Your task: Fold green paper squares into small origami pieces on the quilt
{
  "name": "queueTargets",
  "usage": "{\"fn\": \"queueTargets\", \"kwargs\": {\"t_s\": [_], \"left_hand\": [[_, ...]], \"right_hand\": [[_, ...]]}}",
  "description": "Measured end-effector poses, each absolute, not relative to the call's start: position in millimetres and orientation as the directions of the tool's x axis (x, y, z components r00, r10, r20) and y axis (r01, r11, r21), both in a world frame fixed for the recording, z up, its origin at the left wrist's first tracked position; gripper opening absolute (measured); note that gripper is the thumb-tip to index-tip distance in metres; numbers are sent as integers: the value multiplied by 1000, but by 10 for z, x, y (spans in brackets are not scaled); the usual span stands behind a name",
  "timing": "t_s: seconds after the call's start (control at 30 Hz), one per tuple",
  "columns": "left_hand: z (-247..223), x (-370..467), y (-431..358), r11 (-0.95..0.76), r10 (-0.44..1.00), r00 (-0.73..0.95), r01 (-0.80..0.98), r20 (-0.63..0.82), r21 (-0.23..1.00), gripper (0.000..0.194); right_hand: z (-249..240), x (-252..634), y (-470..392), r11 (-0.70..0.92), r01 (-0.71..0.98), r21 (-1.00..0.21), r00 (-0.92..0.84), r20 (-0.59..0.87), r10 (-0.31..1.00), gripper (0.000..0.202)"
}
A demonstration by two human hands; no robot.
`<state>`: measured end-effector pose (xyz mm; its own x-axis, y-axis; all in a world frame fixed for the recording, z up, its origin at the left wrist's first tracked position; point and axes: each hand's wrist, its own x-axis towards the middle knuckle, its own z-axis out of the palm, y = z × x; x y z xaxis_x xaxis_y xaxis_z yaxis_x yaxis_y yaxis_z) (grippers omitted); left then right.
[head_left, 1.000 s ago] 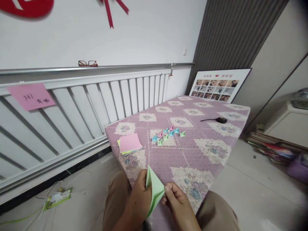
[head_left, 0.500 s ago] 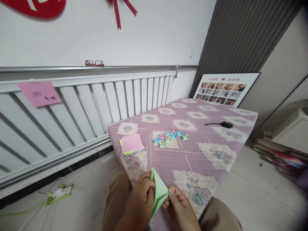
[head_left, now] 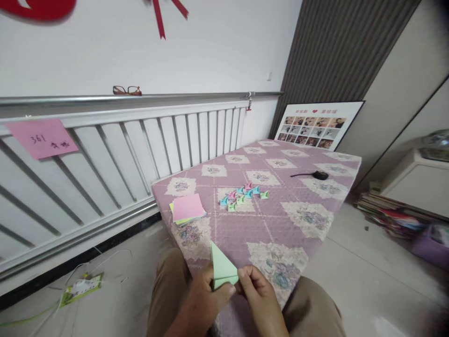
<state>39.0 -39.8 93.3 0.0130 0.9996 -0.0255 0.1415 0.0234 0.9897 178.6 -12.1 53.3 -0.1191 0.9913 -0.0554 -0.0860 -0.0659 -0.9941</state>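
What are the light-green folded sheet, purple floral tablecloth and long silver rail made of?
Light-green folded sheet: matte paper, by its crisp creases and flat faces. Purple floral tablecloth: probably fabric, dull with a puckered surface; a coating can't be ruled out. Long silver rail: likely metal, by its streaked sheen; metallic paint possible.

Upper left, a red decoration [head_left: 45, 11] is cut off; lower centre, green paper [head_left: 221, 263] partly hides the left hand [head_left: 207, 294].
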Motion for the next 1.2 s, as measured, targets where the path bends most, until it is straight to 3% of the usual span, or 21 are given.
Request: {"fn": "queueTargets", "kwargs": {"t_s": [0.17, 0.4, 0.53, 0.67, 0.77, 0.93, 1.2], "left_hand": [[798, 396, -375, 164, 985, -70, 53, -160, 985, 17], [781, 367, -371, 256, 960, -106, -39, -259, 966, 24], [812, 368, -412, 257, 963, -48, -116, -264, 960, 28], [848, 381, -459, 265, 964, 57, -313, -261, 912, 37], [848, 381, -472, 284, 957, 70, -407, -281, 868, 40], [832, 365, -484, 336, 940, 120, -488, -319, 806, 44], [920, 410, -532, 371, 927, 160, -512, -339, 775, 39]], "right_hand": [[651, 1793, -158, -9, 6, -1000, -132, -10, 991, 39], [718, 1800, -168, -5, -71, -997, -122, 3, 993, 37], [701, 1807, -177, 39, -42, -998, -190, 47, 981, 28], [670, 1848, -179, 105, 26, -994, -193, 98, 976, 23], [667, 1880, -181, 219, 124, -968, -187, 194, 963, 21], [705, 1907, -186, 438, 257, -862, -272, 370, 888, 21], [738, 1927, -178, 503, 270, -821, -361, 398, 844, 28]]}}
